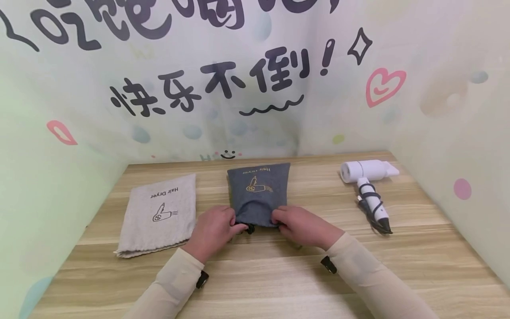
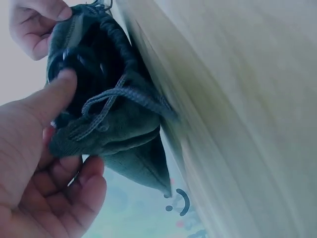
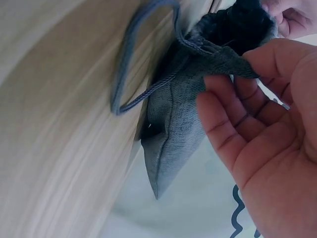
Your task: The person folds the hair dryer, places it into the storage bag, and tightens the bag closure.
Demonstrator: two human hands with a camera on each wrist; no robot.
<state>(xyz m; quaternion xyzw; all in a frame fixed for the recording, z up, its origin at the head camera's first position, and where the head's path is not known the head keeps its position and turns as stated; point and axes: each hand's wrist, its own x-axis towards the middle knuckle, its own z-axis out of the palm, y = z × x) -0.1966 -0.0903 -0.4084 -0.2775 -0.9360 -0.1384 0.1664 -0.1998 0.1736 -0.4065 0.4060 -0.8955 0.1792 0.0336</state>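
Observation:
A dark grey drawstring bag (image 1: 259, 208) with a gold hair dryer print lies on the table, its mouth toward me. At the left side of that mouth my left hand (image 1: 212, 231) grips the rim, thumb over the opening and fingers under the cloth. Something black (image 2: 86, 74) shows inside the mouth in the left wrist view, partly hidden by the thumb. My right hand (image 1: 303, 227) pinches the right corner of the rim between thumb and fingers. A loop of drawstring (image 3: 122, 74) hangs loose on that side.
To the left, a beige cloth bag (image 1: 159, 212) printed "Hair Dryer" lies flat on the wooden table (image 1: 255, 283). A white hair dryer (image 1: 364, 172) with its black cord (image 1: 372, 217) round the handle lies at the right. Printed curtains (image 1: 255, 128) enclose the back and sides.

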